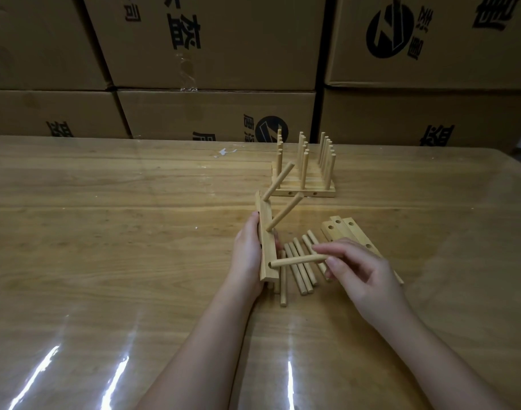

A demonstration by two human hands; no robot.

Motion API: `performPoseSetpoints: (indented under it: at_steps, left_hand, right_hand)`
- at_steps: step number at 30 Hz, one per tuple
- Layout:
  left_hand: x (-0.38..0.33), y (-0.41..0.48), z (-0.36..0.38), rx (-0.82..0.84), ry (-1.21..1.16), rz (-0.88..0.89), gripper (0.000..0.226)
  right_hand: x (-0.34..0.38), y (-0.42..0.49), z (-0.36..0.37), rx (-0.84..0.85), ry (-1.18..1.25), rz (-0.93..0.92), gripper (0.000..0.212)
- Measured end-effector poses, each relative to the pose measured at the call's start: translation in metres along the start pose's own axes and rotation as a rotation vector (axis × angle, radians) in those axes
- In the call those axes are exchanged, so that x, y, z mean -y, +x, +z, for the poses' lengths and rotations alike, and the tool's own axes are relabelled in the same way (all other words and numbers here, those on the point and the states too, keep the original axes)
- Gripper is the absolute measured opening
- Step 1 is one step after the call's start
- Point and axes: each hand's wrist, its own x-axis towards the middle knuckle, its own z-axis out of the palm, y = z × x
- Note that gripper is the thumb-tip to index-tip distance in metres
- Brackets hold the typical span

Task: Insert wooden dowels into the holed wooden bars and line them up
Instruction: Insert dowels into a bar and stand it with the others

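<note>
third dowel at the bar's hole

left hand (pixel 247 255) grips the flat holed bar (pixel 265 247) on edge over the glossy surface (pixel 105 232); right hand (pixel 362 270) pinches a round dowel (pixel 297 261), tip at its lowest hole.

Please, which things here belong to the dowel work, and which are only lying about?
For the job: left hand, held bar, right hand, pinched dowel, loose dowels, spare bars, finished bars.
Just there: cardboard boxes, paper scrap.
</note>
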Motion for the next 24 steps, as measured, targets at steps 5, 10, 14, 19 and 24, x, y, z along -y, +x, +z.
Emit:
performPoseSetpoints:
  at_steps: [5,10,14,19,24]
  left_hand:
    - [0.0015,0.0036,-0.0003,-0.022,-0.034,0.017,0.042]
    - [0.0011,0.0030,0.0001,-0.039,-0.038,0.020,0.045]
    - [-0.0005,0.0027,0.0029,-0.065,-0.026,0.048,0.047]
    - [0.0015,0.0023,0.0002,-0.082,0.088,0.097,0.054]
    - [0.0024,0.0014,0.0015,-0.094,0.181,0.133,0.057]
  right_hand:
    - [0.0002,0.0007,0.0012,0.022,-0.156,-0.109,0.028]
    - [-0.0006,0.0019,0.0011,-0.008,-0.281,-0.172,0.020]
    - [0.0009,0.0012,0.0009,-0.032,-0.445,-0.274,0.025]
    - [0.0038,0.0015,0.0004,-0.052,-0.561,-0.345,0.029]
    - [0.0075,0.0006,0.0004,-0.084,-0.686,-0.378,0.030]
